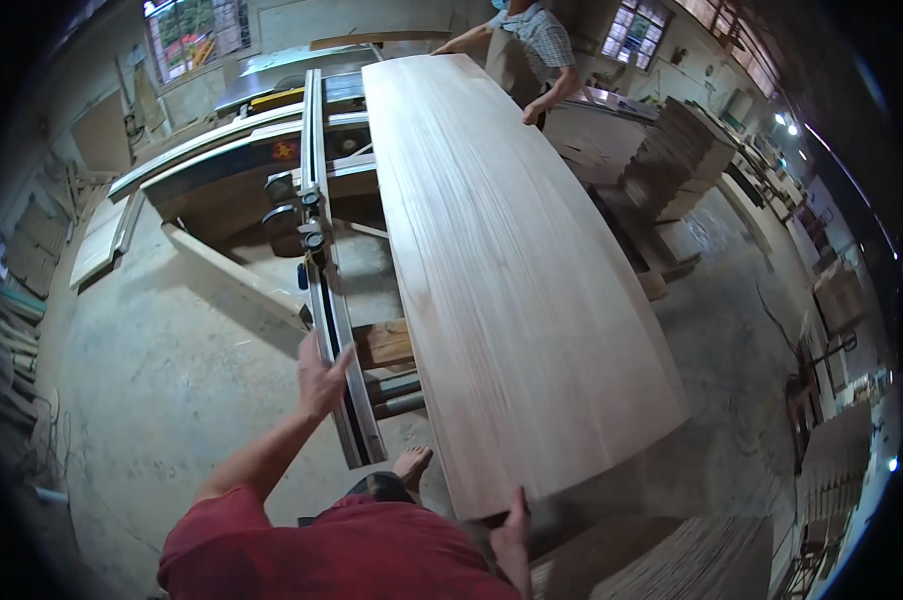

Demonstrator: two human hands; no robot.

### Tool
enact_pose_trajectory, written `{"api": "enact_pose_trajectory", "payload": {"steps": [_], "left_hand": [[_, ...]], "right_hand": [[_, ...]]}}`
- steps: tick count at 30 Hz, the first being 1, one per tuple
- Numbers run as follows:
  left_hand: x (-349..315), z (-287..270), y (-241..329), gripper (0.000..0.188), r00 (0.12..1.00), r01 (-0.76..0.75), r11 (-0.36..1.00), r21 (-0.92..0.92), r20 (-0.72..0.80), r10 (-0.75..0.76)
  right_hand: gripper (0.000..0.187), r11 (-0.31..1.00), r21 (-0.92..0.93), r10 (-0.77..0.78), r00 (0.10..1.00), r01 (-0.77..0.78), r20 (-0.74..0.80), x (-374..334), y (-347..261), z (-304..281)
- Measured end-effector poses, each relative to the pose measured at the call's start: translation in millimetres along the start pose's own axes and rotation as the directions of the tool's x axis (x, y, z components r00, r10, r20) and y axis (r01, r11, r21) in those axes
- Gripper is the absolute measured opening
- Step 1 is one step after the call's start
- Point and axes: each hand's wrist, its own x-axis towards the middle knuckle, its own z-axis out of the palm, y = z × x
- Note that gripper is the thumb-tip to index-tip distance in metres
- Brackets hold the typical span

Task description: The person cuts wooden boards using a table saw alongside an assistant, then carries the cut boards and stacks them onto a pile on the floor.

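A long pale wooden panel (502, 260) runs from near me to the far end of the workshop. My right hand (515, 525) grips its near edge from below, thumb on top. My left hand (321, 378) rests flat on the near end of a long metal guide rail (324, 270) left of the panel, fingers spread. At the far end, another person (532, 50) in a checked shirt and apron holds the panel with both hands. My bare foot (412, 465) shows below the rail.
A large sliding table saw (242, 150) stands left of the panel. Stacks of wood sheets (672, 160) sit at the right. A wooden beam (234, 278) lies on the concrete floor. More stacked boards (672, 560) are at the lower right.
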Motion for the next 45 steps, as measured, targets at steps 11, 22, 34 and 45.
{"api": "enact_pose_trajectory", "payload": {"steps": [11,22,34,45], "left_hand": [[-71,26,-57,0.044,0.96,0.279,0.959,-0.039,0.033,-0.278],[-81,26,-70,0.046,0.918,0.395,0.916,-0.07,-0.016,-0.397],[-67,48,38,0.055,0.979,-0.116,0.967,0.226,-0.141,0.15],[-54,134,72,0.047,0.4,0.874,0.112,-0.473,0.57,-0.718]], "right_hand": [[0.066,0.993,0.073,0.05,0.892,-0.093,0.45,89,-66,134],[0.051,0.971,-0.223,0.204,0.79,-0.088,0.579,138,-132,118],[0.057,0.964,0.093,-0.254,0.967,0.251,0.025,267,-312,24],[0.046,0.88,0.446,0.036,0.96,-0.162,0.277,363,-355,16]]}}
